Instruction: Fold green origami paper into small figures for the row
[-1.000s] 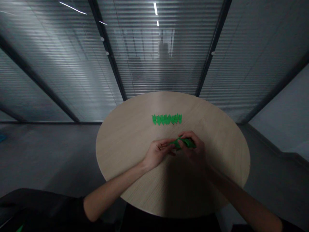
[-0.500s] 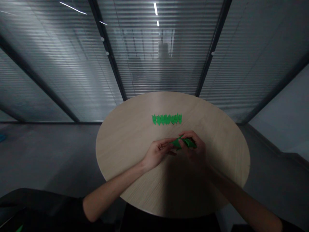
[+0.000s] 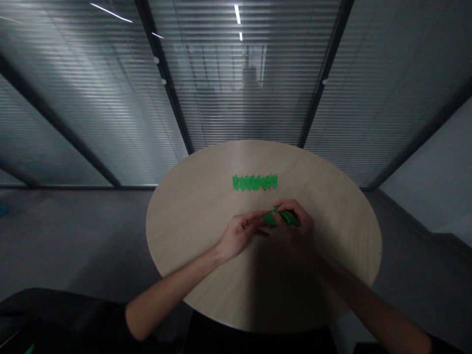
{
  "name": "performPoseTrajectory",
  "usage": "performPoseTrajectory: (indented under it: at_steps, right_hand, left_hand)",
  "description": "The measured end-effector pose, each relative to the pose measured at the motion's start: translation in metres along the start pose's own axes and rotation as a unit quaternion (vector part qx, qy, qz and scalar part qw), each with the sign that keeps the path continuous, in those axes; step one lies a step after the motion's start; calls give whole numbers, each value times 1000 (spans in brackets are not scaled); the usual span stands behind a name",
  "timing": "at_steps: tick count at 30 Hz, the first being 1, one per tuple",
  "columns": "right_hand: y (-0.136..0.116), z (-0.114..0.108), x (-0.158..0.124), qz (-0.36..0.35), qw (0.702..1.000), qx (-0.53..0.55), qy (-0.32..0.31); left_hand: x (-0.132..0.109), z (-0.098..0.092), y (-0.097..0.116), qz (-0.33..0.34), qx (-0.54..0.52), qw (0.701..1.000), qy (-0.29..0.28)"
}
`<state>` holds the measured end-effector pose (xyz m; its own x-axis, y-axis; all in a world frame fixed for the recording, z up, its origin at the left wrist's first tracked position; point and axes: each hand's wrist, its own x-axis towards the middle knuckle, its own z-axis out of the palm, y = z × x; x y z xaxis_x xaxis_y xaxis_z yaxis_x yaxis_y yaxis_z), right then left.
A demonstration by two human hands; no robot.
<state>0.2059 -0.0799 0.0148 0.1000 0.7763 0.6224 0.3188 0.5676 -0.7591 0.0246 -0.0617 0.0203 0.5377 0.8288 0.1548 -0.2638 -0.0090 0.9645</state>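
Observation:
Between my two hands is a piece of folded green paper, raised over the round table. My left hand pinches its left tip between thumb and fingers. Around its right part curl the thumb and fingers of my right hand, which hide some of the folds. Beyond my hands, several small folded green paper pieces lie side by side in a row, with pointed ends showing at top and bottom.
The light wooden round table has its curved edge close to both forearms. Behind it rise glass partitions with blinds and dark frames. A blue object lies on the floor at far left.
Almost nothing differs. Both hands keep the same hold on the green paper, and the row of pieces stays in place.

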Motion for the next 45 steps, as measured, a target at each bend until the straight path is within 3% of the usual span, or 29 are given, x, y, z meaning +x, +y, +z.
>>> performPoseTrajectory:
  at_steps: [8,15,29,39,45]
  right_hand:
    - [-1,0,0,-2,1000,-4,2]
    - [-3,2,-1,-32,999,-8,-17]
    - [-4,2,-3,-12,999,11,-45]
    - [-5,-2,-1,-89,991,-41,-93]
    - [-8,-6,-1,-145,980,-95,-93]
  left_hand:
    - [-3,-2,-1,-9,2,1000,-9]
    - [0,2,-1,-34,23,998,45]
    - [1,3,-1,-10,25,995,91]
    - [2,3,0,-13,25,993,116]
    - [0,3,1,26,68,986,150]
